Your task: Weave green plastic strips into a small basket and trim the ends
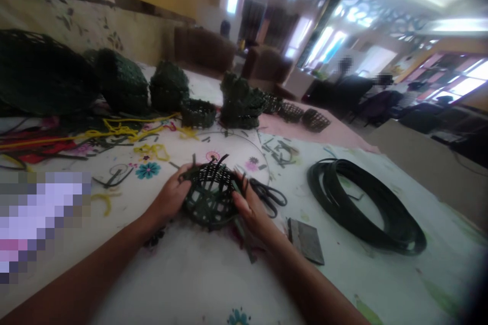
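Between my two hands is a small dark green woven basket [209, 203], tilted so its open lattice shows, with strip ends sticking up at the far rim. My left hand [176, 190] grips its left side, thumb over the rim. On the opposite side my right hand [249, 208] is closed around the basket's edge, and a loose green strip runs down by the palm. Black-handled scissors [270, 196] lie just beyond my right hand, their blades partly hidden by the fingers. A flat grey block [306, 241] rests near my right wrist.
A large coil of dark strip [318, 183] lies to the right. Bundled green baskets [170, 86] and small woven ones [316, 120] line the back. Yellow strips [114, 132] and green offcuts [281, 153] litter the flowered tablecloth [183, 279]. Several people sit in the background.
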A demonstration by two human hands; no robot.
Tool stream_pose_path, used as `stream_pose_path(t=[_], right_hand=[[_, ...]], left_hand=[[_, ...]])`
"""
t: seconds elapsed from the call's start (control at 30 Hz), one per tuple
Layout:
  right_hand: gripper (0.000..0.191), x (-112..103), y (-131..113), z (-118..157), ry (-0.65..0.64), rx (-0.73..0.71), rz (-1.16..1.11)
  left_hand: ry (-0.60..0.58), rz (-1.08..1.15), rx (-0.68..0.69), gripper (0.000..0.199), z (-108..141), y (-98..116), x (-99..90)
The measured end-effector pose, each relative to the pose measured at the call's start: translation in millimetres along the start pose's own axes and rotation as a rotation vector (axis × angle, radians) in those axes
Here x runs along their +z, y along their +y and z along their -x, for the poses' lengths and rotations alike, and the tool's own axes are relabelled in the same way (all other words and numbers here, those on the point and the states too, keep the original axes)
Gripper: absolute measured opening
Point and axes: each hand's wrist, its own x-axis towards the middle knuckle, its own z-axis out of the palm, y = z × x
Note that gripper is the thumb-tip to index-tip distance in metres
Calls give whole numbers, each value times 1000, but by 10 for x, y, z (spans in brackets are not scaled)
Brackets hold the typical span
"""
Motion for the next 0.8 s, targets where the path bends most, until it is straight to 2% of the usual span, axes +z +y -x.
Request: stream_pose_path(t=[0.27,0.43,0.53,0.67,0.8], right_hand=[[55,33,46,-33,54,28,-88],[76,25,82,6,104,4,-120],[82,27,101,59,114,-54,-204],[85,6,64,113,118,-216,-146],[87,-7,27,138,42,-286,-39]], left_hand=[[4,102,-35,59,-20,-22,-29],[101,192,-63,54,46,124,45],[175,248,-89,52,71,189,24],[215,221,-13,35,54,182,-74],[184,219,-41,42,42,155,-103]])
